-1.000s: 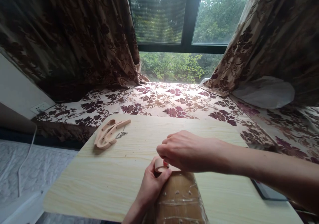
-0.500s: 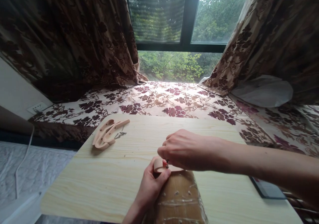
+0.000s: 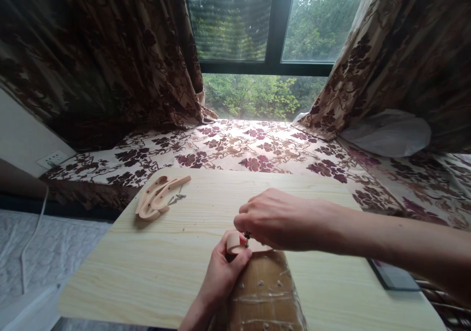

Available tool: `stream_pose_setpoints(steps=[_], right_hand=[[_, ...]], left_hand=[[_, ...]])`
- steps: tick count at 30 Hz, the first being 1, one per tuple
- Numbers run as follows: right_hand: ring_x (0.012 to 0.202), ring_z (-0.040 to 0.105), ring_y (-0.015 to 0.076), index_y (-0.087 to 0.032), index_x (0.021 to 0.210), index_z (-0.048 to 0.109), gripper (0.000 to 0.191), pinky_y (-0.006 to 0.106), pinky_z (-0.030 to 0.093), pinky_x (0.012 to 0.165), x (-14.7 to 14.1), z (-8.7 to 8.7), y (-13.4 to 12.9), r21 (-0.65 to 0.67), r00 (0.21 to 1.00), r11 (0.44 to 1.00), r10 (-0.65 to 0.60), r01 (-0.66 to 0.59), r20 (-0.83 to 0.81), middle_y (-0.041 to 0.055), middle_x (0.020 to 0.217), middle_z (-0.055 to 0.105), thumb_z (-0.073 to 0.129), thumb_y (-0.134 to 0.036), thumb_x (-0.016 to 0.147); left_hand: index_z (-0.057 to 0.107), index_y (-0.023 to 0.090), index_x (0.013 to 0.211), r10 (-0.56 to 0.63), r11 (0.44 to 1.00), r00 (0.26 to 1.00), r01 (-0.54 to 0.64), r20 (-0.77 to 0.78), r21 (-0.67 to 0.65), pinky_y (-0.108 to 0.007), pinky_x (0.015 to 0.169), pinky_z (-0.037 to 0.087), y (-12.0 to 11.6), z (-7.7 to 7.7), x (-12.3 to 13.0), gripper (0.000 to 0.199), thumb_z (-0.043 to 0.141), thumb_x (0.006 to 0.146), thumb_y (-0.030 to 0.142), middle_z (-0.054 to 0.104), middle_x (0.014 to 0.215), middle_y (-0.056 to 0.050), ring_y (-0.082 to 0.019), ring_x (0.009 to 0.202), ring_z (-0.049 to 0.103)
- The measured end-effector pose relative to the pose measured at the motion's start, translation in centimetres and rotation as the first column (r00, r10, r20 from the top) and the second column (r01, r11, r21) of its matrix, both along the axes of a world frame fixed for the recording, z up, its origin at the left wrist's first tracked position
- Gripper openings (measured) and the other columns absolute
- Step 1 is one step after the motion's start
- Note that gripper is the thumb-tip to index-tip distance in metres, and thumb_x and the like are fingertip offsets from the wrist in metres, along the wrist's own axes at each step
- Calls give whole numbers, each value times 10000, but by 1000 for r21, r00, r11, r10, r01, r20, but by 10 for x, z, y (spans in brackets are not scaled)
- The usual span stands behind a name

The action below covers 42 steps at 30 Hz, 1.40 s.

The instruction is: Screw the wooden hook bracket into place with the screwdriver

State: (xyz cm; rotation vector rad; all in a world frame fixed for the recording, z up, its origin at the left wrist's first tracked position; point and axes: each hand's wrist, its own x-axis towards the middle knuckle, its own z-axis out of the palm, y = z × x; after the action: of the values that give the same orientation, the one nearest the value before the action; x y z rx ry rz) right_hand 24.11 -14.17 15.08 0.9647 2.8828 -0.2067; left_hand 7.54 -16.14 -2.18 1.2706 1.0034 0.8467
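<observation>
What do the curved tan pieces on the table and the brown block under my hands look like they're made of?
The curved tan hook-shaped pieces look like smooth unfinished wood: pale, matte, with drilled holes. The brown block looks like cardboard wrapped in glossy clear tape, judging by its shiny ridges. The light table shows a printed-looking woodgrain, probably laminate.

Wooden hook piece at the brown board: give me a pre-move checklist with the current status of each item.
1. Left hand grips the wooden hook piece at the top edge of the brown board: ok.
2. Right hand pinches a small dark screw-like part at the piece: ok.
3. That part seated in a hole: cannot tell, the fingers hide it.
4. Brown board lies flat on the light wooden table: ok.
5. Spare wooden hooks with small screws lie apart at the table's far left, away from both hands: ok.
</observation>
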Motion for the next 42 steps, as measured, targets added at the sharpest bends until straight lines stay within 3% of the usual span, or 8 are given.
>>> stream_pose_setpoints(steps=[6, 14, 20, 24, 29, 37, 42], right_hand=[[506, 459, 113, -160, 796, 584, 88, 288, 200, 462, 3, -6, 1, 43, 995, 995, -96, 95, 18, 18, 645, 625, 529, -197, 854], [597, 508, 117, -149, 863, 602, 115, 270, 278, 496, 2, 1, -4, -17, 999, 999, -37, 37, -6, 39, 785, 645, 487, -134, 862], [537, 483, 108, -149, 820, 585, 100, 275, 234, 475, 4, -7, -2, 7, 995, 995, -102, 102, 10, 36, 716, 655, 494, -173, 854], [531, 498, 115, -150, 831, 576, 92, 276, 221, 464, 5, 0, -3, 10, 993, 993, -115, 114, 35, 37, 698, 651, 501, -195, 861], [584, 521, 118, -147, 841, 588, 73, 268, 266, 488, -1, 13, -4, -15, 998, 999, -33, 34, 45, 38, 746, 651, 518, -126, 848], [546, 485, 117, -142, 832, 583, 93, 279, 237, 480, 2, 2, -4, 20, 995, 995, -97, 97, 24, 41, 710, 651, 493, -154, 852], [532, 504, 119, -133, 824, 608, 130, 280, 232, 470, 2, 10, -6, 11, 990, 993, -118, 117, 74, 53, 695, 663, 495, -186, 864]], left_hand=[[600, 195, 913, 21, 1000, 1000, -21, -1, 21, -270, 735, 435, 1, 3, 2, 282, 684, 720, 381, 624, 879, -22, -194, 800, 555], [606, 189, 892, 26, 1000, 1000, -26, -7, 6, -274, 698, 451, 0, 0, 0, 280, 694, 714, 386, 636, 846, -26, -202, 785, 565], [600, 191, 914, 26, 1000, 1000, -26, 5, -5, -284, 724, 456, 0, 2, 1, 313, 693, 712, 412, 640, 894, -42, -214, 821, 571], [601, 193, 905, 26, 1000, 1000, -26, 7, -8, -276, 717, 457, 0, 4, 1, 317, 698, 705, 420, 645, 908, -45, -216, 823, 580], [602, 192, 952, -3, 1000, 1000, 3, 21, -18, -276, 713, 460, 0, 4, 0, 334, 700, 718, 409, 659, 900, -35, -209, 807, 588], [605, 196, 892, 28, 1000, 999, -28, 39, -7, -244, 683, 436, 0, 1, 1, 277, 707, 715, 383, 638, 898, -22, -177, 781, 560], [602, 196, 898, 14, 1000, 999, -14, 38, -8, -252, 695, 440, 1, -2, 0, 282, 703, 723, 392, 638, 889, -25, -184, 795, 562]])
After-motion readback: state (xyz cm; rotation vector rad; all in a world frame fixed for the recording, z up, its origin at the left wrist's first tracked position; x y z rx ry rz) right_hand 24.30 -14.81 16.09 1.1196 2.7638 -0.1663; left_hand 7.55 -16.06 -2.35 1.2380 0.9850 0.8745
